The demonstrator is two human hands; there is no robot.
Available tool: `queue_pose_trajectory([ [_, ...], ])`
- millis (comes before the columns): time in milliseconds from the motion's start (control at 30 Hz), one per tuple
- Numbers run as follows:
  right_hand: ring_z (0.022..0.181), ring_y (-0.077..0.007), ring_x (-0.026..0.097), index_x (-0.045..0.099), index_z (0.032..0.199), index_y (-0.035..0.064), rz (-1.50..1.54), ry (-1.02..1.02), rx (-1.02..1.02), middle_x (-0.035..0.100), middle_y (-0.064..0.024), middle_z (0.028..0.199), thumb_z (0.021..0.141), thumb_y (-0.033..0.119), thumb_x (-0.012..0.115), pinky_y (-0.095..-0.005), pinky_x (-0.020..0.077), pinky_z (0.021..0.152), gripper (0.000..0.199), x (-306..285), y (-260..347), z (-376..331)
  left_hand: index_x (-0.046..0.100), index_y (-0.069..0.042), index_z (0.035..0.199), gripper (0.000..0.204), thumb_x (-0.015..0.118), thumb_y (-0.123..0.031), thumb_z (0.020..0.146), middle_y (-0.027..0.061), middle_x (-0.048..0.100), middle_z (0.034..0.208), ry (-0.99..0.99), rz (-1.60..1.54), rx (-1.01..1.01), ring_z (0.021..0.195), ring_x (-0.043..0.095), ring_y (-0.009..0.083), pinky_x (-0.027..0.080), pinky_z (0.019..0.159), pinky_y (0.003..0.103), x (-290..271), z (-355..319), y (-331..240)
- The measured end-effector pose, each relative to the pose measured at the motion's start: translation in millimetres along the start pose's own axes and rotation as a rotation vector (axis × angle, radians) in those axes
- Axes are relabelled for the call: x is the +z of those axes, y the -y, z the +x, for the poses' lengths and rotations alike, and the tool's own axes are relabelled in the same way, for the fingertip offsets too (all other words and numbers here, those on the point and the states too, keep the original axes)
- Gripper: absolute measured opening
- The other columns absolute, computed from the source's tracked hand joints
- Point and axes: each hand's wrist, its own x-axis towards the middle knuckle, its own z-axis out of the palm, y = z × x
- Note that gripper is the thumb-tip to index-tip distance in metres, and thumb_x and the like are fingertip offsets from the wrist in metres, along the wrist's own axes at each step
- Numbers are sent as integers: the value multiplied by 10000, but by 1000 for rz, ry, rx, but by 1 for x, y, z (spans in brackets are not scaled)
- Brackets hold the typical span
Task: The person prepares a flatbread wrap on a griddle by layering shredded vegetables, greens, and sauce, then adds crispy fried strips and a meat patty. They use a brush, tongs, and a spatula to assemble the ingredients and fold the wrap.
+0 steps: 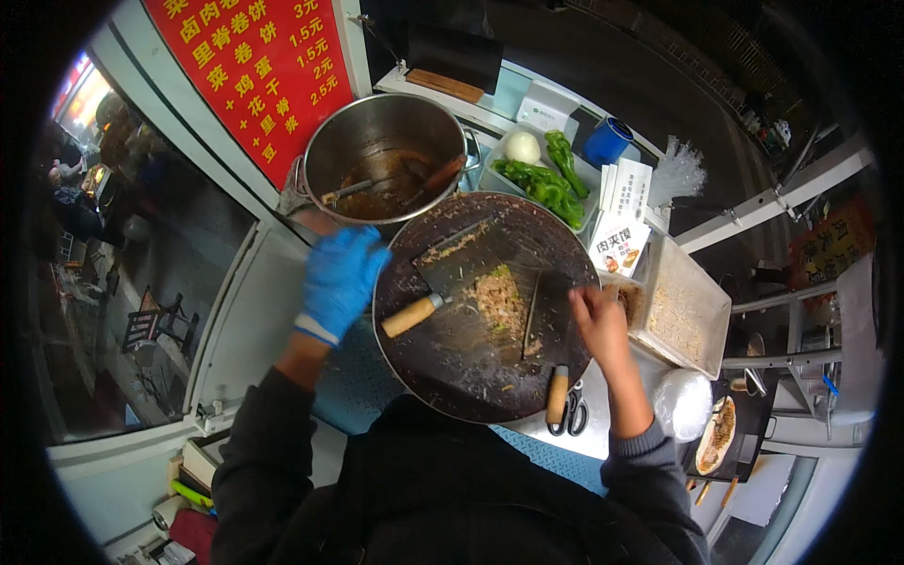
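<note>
A round, dark chopping board [452,367] lies in front of me with a mound of chopped meat and green bits [501,299] in its middle. One cleaver [412,315] rests left of the mound, its wooden handle toward me. Another cleaver [557,391] lies on the right, blade beside the meat, handle near the board's edge. My left hand [341,282], in a blue glove, hovers by the board's left rim below the pot, fingers stretched out and holding nothing visible. Bare, my right hand [601,320] is at the right rim, fingers curled together; whatever they pinch is hidden.
Behind the board stands a steel pot [377,141] with brown liquid and utensils. A plastic box [586,179] holds green peppers and a white round item. Paper bags [621,212], a clear container [686,301], black-handled scissors [570,414] and a filled flatbread [718,435] are on the right.
</note>
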Motion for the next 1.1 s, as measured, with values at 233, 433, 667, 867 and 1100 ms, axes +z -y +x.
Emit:
queue_pose_trajectory([
  [233,842,-326,601,639,795,59,-234,-90,-653,604,-121,843,819,166,624,-426,510,697,110,101,104,181,534,-27,1242,542,648,-371,838,169,631,1052,475,458,-59,990,610,337,493,828,448,40,113,121],
  [433,911,-227,629,678,975,170,-1089,321,-610,664,-13,950,882,260,530,-387,416,842,197,215,127,255,506,-11,1254,436,585,-177,858,218,648,1089,854,352,-77,962,651,372,521,817,470,86,142,165],
  [667,885,-248,701,753,869,141,-1035,773,-365,724,-78,967,857,210,556,-437,523,704,210,229,157,261,599,-20,1071,236,481,-76,875,248,639,1066,817,20,-108,1002,625,413,503,840,484,37,165,200],
  [867,787,-271,706,669,981,39,-1193,684,-281,699,-89,910,863,163,558,-407,531,582,205,200,213,223,625,-10,1029,228,472,-94,882,233,653,1042,646,147,-22,930,661,385,534,773,474,66,165,204],
  [1100,803,-232,694,693,942,87,-1139,586,-114,707,-86,875,841,181,579,-368,522,611,179,152,221,200,712,-56,967,276,578,-281,882,182,677,1012,983,277,489,883,662,374,527,800,448,85,191,225],
])
